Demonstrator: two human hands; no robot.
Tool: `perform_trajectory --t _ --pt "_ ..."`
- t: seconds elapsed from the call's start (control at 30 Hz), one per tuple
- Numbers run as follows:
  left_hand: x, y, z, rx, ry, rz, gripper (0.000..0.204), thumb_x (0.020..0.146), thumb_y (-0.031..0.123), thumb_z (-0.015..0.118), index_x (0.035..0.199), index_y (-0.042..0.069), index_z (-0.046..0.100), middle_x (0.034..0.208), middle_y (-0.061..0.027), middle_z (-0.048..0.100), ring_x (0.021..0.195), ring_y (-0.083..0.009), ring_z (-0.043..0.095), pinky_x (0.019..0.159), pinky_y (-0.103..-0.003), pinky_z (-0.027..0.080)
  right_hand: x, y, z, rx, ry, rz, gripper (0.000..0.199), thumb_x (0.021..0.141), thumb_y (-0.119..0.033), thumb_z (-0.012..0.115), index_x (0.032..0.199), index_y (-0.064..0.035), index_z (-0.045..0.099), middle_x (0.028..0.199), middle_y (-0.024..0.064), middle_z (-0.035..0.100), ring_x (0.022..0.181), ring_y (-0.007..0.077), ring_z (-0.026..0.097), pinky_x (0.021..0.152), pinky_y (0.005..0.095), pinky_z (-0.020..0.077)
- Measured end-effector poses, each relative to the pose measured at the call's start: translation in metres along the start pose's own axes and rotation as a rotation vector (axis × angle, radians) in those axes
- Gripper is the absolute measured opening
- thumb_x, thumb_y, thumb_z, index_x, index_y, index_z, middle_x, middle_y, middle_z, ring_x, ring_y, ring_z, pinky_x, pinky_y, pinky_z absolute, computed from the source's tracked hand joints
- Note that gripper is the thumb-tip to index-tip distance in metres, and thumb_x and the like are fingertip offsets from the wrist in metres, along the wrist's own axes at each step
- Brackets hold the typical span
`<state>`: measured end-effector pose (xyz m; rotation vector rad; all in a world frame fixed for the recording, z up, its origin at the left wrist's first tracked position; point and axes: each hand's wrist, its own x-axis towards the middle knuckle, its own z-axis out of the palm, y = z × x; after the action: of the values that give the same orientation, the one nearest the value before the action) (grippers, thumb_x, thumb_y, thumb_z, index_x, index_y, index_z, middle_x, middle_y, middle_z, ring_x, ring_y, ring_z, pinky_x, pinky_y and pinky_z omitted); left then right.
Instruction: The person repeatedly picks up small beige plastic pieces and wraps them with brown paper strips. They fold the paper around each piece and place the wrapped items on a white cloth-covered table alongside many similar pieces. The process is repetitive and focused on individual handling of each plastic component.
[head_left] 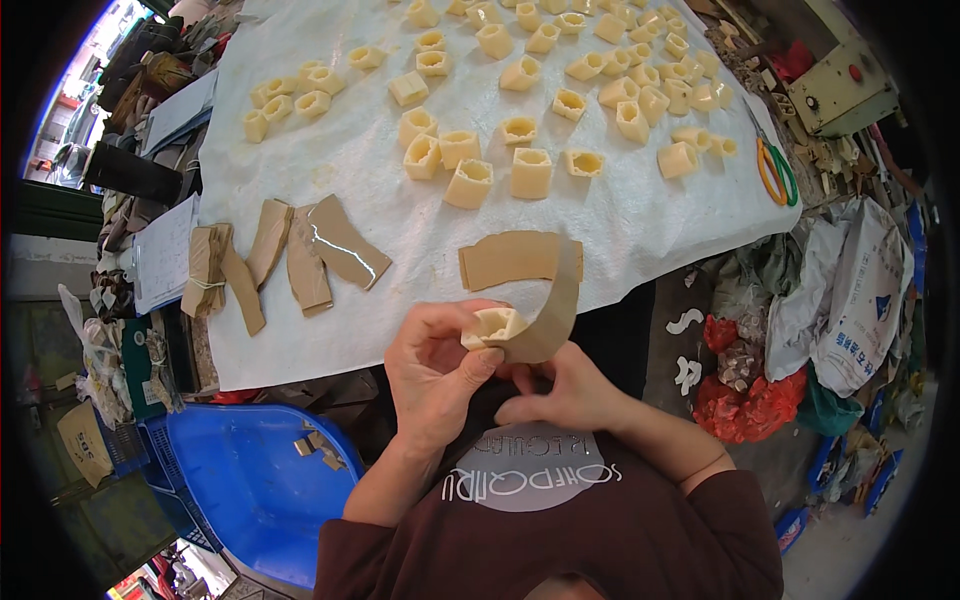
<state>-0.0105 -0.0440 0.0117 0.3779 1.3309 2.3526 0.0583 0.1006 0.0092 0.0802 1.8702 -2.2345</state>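
Observation:
Pinched between thumb and fingers of my left hand is a cream-coloured hollow block, its open end facing up. A bent brown strip, like thin card or leather, lies against the block's right side and curves upward. My right hand is closed at the lower edge of that strip, its fingertips partly hidden behind it. Just beyond my hands, a flat brown piece lies on the white sheet. Many similar hollow blocks stand or lie farther back on the sheet.
Stacks of brown strips lie at the left, one bundle tied. Scissors with orange and green handles rest at the right edge. A blue basin stands lower left. Plastic bags sit at the right.

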Motion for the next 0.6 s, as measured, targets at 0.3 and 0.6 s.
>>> perform_trajectory --t 0.3,0.6 --pt "-0.008 -0.006 -0.007 0.006 -0.077 -0.037 0.02 0.077 0.004 0.069 0.088 0.001 0.053 0.102 -0.0191 0.059 0.093 -0.0222 0.059 0.079 -0.033 0.051 0.011 0.007 -0.017 0.536 0.127 -0.208 0.021 0.08 -0.023 0.069 0.089 -0.0089 0.057 0.089 0.0024 0.047 0.086 0.014 0.044 0.076 0.0288 0.0371" --pt "-0.011 -0.006 -0.011 0.068 -0.142 -0.06 0.022 0.074 0.006 0.072 0.083 0.001 0.053 0.102 -0.0189 0.06 0.093 -0.0215 0.059 0.078 -0.032 0.05 0.007 0.004 -0.01 0.547 0.217 -0.107 0.019 0.081 -0.021 0.068 0.084 -0.0063 0.056 0.08 -0.0003 0.047 0.077 0.011 0.045 0.07 0.0259 0.0366"
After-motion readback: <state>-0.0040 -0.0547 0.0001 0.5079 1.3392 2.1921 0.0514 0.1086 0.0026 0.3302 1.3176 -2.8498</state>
